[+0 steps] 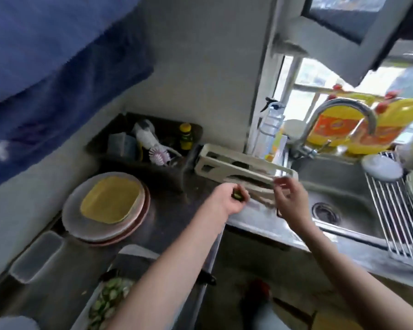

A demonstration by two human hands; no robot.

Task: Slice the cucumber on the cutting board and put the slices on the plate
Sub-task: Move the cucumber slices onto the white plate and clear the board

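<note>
A steel sink (339, 186) sits at the counter's right end, its curved faucet (343, 110) rising behind it. Yellow bags (367, 129) hang behind the faucet; a wire rack (396, 210) spans the sink's right side. Left of the sink lie a cream holder (236, 167) and stacked round plates (76, 210).

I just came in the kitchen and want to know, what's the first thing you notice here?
Two bare arms reach toward the sink: the left hand grips something small and dark green, the right hand hangs open beside a cream rack. To the left sits a yellow plate; cucumber slices lie at the bottom edge.

Green cucumber slices (110, 298), yellow-centred plate (105, 206), cream rack (243, 172).
</note>
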